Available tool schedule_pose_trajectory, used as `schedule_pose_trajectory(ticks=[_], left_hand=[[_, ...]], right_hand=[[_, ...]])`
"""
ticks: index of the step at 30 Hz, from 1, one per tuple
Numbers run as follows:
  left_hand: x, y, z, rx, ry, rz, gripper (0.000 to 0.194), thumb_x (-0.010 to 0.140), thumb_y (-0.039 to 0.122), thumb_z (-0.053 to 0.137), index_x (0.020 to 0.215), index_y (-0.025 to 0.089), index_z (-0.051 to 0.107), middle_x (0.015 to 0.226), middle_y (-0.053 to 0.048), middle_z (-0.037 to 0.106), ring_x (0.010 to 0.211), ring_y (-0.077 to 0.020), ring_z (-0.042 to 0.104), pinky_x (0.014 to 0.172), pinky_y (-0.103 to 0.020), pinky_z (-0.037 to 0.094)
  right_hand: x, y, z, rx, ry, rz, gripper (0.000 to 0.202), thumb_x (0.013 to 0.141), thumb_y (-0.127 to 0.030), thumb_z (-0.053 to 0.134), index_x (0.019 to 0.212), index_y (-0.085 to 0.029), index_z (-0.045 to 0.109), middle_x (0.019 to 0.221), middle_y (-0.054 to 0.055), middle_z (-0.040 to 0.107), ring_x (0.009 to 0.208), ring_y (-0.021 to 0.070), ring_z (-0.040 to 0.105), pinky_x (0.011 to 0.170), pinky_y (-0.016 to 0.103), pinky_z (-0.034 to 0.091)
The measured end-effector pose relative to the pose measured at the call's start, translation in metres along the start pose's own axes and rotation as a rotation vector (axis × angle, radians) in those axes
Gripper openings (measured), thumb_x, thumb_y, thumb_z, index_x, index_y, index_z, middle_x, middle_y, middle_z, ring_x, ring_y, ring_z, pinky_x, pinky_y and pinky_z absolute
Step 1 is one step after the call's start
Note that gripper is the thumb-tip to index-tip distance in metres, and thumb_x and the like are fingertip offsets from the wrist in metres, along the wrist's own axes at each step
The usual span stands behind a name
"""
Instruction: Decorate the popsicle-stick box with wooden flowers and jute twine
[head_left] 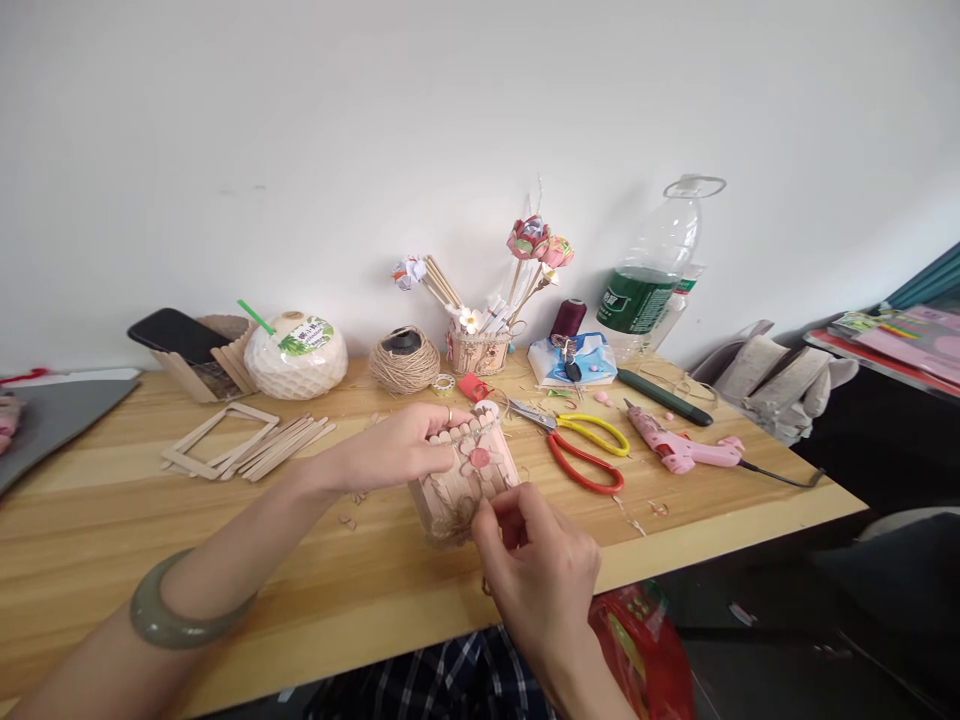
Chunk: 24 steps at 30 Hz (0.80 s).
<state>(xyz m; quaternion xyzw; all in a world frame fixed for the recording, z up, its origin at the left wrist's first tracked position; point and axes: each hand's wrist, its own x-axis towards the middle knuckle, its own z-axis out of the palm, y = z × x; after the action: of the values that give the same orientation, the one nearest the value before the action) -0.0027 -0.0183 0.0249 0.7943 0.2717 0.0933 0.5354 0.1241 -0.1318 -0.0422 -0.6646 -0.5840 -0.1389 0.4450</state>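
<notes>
A small box of wooden craft sticks lies tilted near the table's front edge, with twine along its rim, a pink round piece and a twine bow on its face. My left hand grips its upper left side, thumb on the front and fingers partly hidden behind the rim. At the lower right, my right hand has thumb and index finger pinched together at the bow's edge, on what looks like a twine end; the other fingers are curled.
Scissors and a pink glue gun lie to the right. Behind stand a twine ball, a flower holder and a large bottle. Loose sticks, a stick frame and a wrapped coconut are left.
</notes>
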Motion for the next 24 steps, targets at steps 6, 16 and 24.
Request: schedule_pose_trajectory(ticks=[6,16,24], left_hand=[[-0.001,0.001,0.001,-0.001,-0.008,0.008,0.025,0.072,0.017,0.047,0.094,0.017,0.058,0.089,0.001,0.061,0.074,-0.0124,0.054,0.064,-0.021,0.041],[0.001,-0.001,0.004,0.048,0.087,0.001,0.033,0.073,0.027,0.061,0.103,0.018,0.054,0.102,-0.002,0.062,0.097,-0.0196,0.057,0.080,-0.027,0.044],[0.007,-0.009,0.004,-0.046,0.194,-0.023,0.023,0.079,0.035,0.051,0.085,0.016,0.062,0.085,0.000,0.062,0.084,-0.0174,0.057,0.072,-0.025,0.042]], right_hand=[[0.000,0.001,0.002,-0.074,0.042,-0.052,0.032,0.081,-0.024,0.048,0.049,-0.019,0.048,0.041,-0.003,0.051,0.035,0.0086,0.043,0.041,0.022,0.027],[-0.002,0.002,0.007,-0.130,0.049,-0.096,0.029,0.084,-0.027,0.052,0.056,-0.019,0.054,0.044,-0.004,0.051,0.039,0.0093,0.046,0.044,0.024,0.026],[-0.002,0.009,0.009,-0.022,0.105,-0.106,0.019,0.087,-0.027,0.052,0.075,-0.018,0.064,0.048,-0.005,0.051,0.043,0.0077,0.050,0.048,0.020,0.033]])
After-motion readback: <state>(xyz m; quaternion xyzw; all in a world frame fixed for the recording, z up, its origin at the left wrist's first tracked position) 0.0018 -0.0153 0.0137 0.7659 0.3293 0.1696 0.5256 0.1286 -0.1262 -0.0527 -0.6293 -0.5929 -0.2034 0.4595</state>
